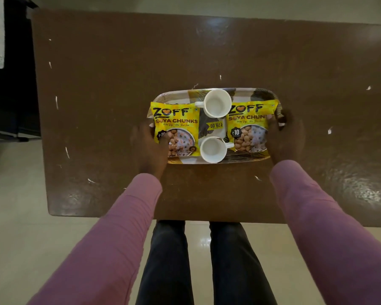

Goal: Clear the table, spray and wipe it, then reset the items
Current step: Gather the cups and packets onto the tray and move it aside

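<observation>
Brown wooden table (119,84) shows wide on every side of the gold-and-white patterned rectangular tray (246,93), which sits centre, nearer the near edge. Left hand (150,144) and right hand (284,137) clasp its ends. It carries two yellow soya packets (176,126) and two white cups (217,103).

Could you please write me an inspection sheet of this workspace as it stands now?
Surface: brown glossy table, marked with white flecks.
Job's things: patterned rectangular tray carrying left yellow soya-chunk packet, right yellow soya-chunk packet, far white cup and near white cup, both cups empty.
Clutter: nothing seen.
Hands: left hand and right hand grip the tray's opposite ends.
Cables: nothing seen.
Surroundings: pale tiled floor; dark furniture at the left.
</observation>
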Available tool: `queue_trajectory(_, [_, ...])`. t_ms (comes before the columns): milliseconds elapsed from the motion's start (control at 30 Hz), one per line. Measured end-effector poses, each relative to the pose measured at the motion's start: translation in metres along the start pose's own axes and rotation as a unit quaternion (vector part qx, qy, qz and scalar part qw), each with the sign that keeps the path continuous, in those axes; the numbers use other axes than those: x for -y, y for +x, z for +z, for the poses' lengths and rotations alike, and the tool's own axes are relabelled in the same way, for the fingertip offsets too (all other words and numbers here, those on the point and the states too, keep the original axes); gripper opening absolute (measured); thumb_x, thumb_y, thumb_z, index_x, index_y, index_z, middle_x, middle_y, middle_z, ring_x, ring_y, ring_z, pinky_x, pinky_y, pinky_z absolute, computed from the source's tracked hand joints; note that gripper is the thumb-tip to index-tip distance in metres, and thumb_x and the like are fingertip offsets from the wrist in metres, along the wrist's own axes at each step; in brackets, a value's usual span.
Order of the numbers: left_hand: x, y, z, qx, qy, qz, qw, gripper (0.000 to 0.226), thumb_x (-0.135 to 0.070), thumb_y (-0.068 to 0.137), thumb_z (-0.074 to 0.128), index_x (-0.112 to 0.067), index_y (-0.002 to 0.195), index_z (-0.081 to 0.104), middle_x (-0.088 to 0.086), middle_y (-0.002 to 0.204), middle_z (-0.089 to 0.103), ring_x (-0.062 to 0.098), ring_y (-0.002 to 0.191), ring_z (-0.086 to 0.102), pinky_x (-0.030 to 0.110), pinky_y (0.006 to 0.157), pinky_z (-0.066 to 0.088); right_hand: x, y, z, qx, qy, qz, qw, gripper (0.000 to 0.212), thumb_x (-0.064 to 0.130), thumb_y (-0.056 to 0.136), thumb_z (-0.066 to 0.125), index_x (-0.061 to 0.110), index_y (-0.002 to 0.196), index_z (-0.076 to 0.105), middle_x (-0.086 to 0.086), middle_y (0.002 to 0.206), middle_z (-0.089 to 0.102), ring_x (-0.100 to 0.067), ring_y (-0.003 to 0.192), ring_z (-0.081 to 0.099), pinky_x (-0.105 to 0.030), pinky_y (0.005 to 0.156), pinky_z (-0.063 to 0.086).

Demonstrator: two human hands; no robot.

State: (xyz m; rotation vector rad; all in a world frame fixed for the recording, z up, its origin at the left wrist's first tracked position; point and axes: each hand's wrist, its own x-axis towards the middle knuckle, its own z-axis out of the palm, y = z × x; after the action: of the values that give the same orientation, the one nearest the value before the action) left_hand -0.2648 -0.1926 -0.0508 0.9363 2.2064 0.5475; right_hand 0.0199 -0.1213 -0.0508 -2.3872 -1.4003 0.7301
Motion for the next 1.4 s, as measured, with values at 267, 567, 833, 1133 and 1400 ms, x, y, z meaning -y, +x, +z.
queue_trajectory(267, [0.026, 0.01, 0.0, 0.02, -0.048, -0.072, 0.996, 0.031, -0.025, 0.098, 0.054, -0.012, 0.124, 0.061, 0.012, 0.12, 0.062, 0.024, 0.11, 0.061, 0.041, 0.096, 0.049, -0.01, 0.006, 0.0, 0.044, -0.035, 0.07, 0.996, 0.042, 0.036, 0.094, 0.051, 0.008, 0.125, 0.054, -0.019, 0.122, 0.056, -0.035, 0.111, 0.055, -0.041, 0.09, 0.046])
queue_trajectory(567, [0.04, 0.03, -0.002, 0.074, -0.259, -0.287, 0.919, 0.027, -0.015, 0.1, 0.05, -0.013, 0.123, 0.062, 0.007, 0.1, 0.072, 0.02, 0.081, 0.072, 0.041, 0.078, 0.059, -0.011, 0.014, -0.008, 0.063, -0.013, 0.089, 0.994, 0.027, 0.02, 0.093, 0.053, 0.005, 0.109, 0.068, -0.02, 0.106, 0.068, -0.035, 0.099, 0.063, -0.032, 0.077, 0.044])
queue_trajectory(833, [0.045, 0.014, -0.036, 0.069, -0.255, -0.272, 0.925, 0.034, -0.005, 0.097, 0.052, -0.009, 0.13, 0.06, 0.014, 0.11, 0.071, 0.029, 0.093, 0.071, 0.045, 0.081, 0.059, -0.003, -0.029, -0.027, 0.075, 0.021, 0.133, 0.988, 0.022, 0.006, 0.085, 0.059, 0.005, 0.103, 0.071, -0.017, 0.1, 0.07, -0.028, 0.091, 0.064, -0.029, 0.074, 0.045])
queue_trajectory(1133, [0.017, -0.03, -0.143, 0.038, -0.069, -0.121, 0.989, 0.025, -0.006, 0.093, 0.057, -0.009, 0.114, 0.07, 0.005, 0.097, 0.072, 0.014, 0.073, 0.06, 0.022, 0.068, 0.048, 0.04, -0.132, -0.092, 0.043, 0.077, 0.139, 0.986, 0.019, 0.002, 0.084, 0.059, 0.004, 0.098, 0.072, -0.019, 0.094, 0.071, -0.016, 0.077, 0.057, -0.024, 0.07, 0.04])
queue_trajectory(1400, [0.009, -0.076, -0.218, 0.042, -0.053, -0.056, 0.996, 0.02, -0.009, 0.094, 0.054, -0.013, 0.105, 0.071, 0.008, 0.095, 0.069, 0.027, 0.085, 0.062, 0.035, 0.082, 0.051, 0.055, -0.197, -0.136, 0.026, 0.128, 0.109, 0.985, 0.02, 0.009, 0.083, 0.065, 0.005, 0.102, 0.073, -0.02, 0.098, 0.071, -0.019, 0.084, 0.059, -0.04, 0.084, 0.053])
